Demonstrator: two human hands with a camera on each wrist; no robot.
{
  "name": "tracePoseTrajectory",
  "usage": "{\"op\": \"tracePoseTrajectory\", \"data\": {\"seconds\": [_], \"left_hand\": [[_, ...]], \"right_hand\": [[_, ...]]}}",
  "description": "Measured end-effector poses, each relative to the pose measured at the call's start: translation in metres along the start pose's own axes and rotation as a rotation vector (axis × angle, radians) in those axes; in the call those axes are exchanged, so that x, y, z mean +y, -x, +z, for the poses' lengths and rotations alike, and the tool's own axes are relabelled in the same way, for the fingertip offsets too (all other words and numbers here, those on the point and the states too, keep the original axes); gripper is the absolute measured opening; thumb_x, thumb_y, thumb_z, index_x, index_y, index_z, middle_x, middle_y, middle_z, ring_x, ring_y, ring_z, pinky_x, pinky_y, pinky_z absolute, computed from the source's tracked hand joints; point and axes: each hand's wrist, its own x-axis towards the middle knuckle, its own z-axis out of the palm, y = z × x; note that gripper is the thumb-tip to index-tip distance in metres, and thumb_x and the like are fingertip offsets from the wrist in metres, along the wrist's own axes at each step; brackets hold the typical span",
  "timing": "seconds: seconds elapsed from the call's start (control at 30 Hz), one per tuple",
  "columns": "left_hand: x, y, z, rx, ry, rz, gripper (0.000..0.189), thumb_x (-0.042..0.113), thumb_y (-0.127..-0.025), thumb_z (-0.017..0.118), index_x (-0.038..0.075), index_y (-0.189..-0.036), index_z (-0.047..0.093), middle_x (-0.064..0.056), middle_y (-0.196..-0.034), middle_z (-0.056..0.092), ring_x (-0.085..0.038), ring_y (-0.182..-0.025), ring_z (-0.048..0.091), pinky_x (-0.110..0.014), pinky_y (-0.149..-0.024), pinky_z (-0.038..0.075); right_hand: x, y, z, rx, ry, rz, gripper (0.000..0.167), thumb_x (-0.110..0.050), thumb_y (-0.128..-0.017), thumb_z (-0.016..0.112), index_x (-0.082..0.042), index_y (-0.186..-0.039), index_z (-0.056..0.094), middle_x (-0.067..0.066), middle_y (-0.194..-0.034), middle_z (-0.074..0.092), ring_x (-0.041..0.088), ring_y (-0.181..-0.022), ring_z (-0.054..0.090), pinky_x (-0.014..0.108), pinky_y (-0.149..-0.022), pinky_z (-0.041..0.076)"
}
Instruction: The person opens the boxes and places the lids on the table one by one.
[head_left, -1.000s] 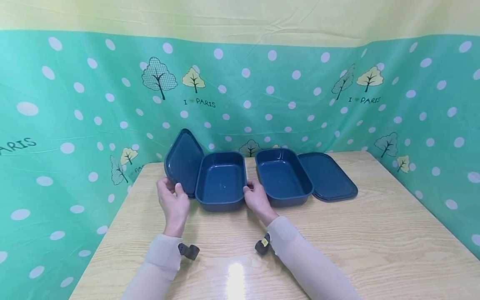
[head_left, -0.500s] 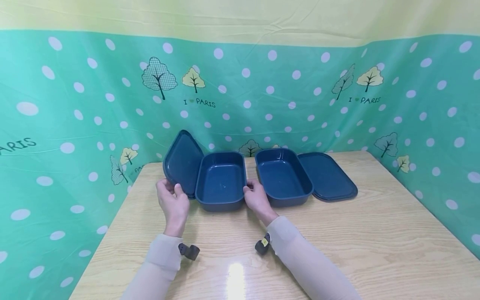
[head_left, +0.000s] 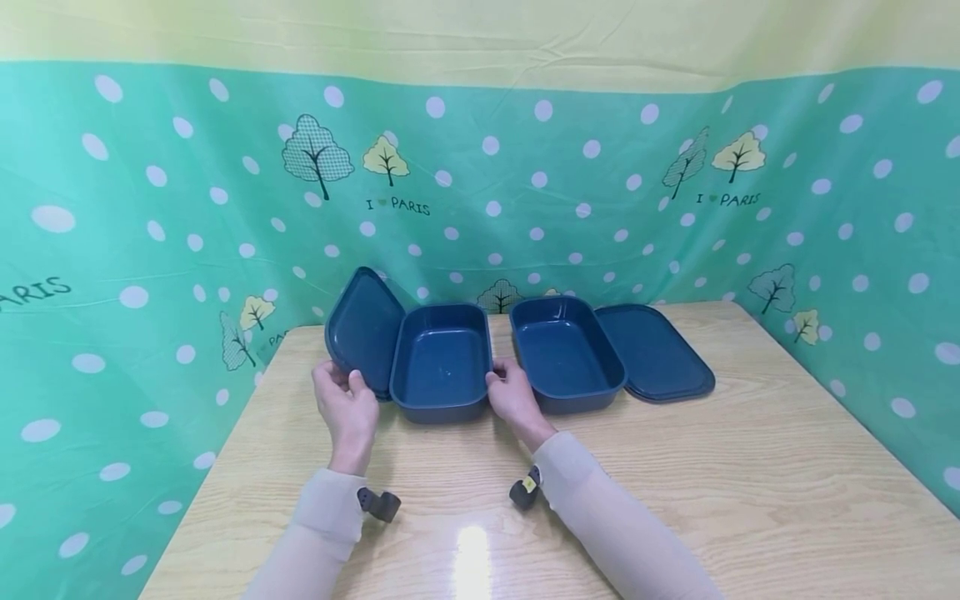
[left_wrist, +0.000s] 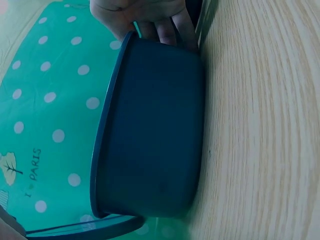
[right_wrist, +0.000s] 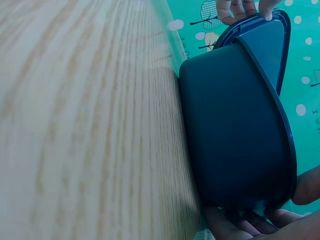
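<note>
My left hand pinches the near left edge of a dark blue lid, thumb on top and fingers beneath. The lid stands tilted beside the left wall of a dark blue food container, its far corner raised. At the container's right side, my right hand grips the wall, thumb at the rim. The right wrist view shows the fingers against that wall and the lid beyond the container. In the left wrist view the container's outer wall fills the middle, sitting on the table.
A second dark blue container stands just right of my right hand. Its flat lid lies against its right side. The wooden table ends at a green dotted curtain behind and on both sides.
The lid in my left hand has tipped lower, its raised far corner sinking slightly and shifting left. My right hand and both containers look unmoved.
</note>
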Motion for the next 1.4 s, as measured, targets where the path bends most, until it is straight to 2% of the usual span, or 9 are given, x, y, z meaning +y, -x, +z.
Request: {"op": "tracePoseTrajectory", "data": {"seconds": [0.57, 0.83, 1.17, 1.4], "left_hand": [[-0.0040, -0.0001, 0.0017, 0.026, 0.022, -0.015, 0.022, 0.007, -0.100, 0.040, 0.000, -0.120, 0.039, -0.014, -0.108, 0.045, -0.023, -0.093, 0.044, -0.033, -0.078, 0.037], [-0.0042, -0.0004, 0.0012, 0.029, 0.030, -0.019, 0.022, 0.006, -0.099, 0.041, -0.001, -0.120, 0.038, -0.015, -0.109, 0.044, -0.024, -0.094, 0.045, -0.033, -0.079, 0.038], [-0.0055, -0.0021, 0.0005, 0.028, 0.017, -0.061, 0.023, 0.008, -0.100, 0.039, 0.001, -0.122, 0.038, -0.014, -0.112, 0.044, -0.025, -0.098, 0.045, -0.034, -0.081, 0.039], [-0.0052, -0.0019, -0.0001, 0.040, 0.016, -0.053, 0.022, 0.006, -0.099, 0.039, -0.002, -0.120, 0.038, -0.016, -0.111, 0.044, -0.026, -0.097, 0.044, -0.033, -0.081, 0.037]], "right_hand": [[0.0007, -0.0004, -0.0003, 0.004, 0.003, -0.014, 0.035, -0.011, -0.098, 0.046, 0.002, -0.130, 0.050, 0.016, -0.127, 0.054, 0.028, -0.120, 0.049, 0.043, -0.101, 0.040], [0.0005, -0.0009, 0.0001, 0.010, 0.015, -0.019, 0.034, -0.011, -0.098, 0.046, 0.002, -0.129, 0.051, 0.015, -0.125, 0.054, 0.028, -0.118, 0.049, 0.043, -0.101, 0.040], [-0.0013, 0.0009, -0.0005, 0.007, 0.013, -0.018, 0.035, -0.011, -0.098, 0.046, 0.001, -0.130, 0.051, 0.015, -0.126, 0.054, 0.028, -0.120, 0.049, 0.043, -0.102, 0.039], [-0.0016, 0.0017, -0.0007, 0.008, 0.021, -0.018, 0.033, -0.011, -0.098, 0.046, 0.001, -0.129, 0.052, 0.015, -0.126, 0.054, 0.028, -0.119, 0.049, 0.043, -0.101, 0.040]]}}
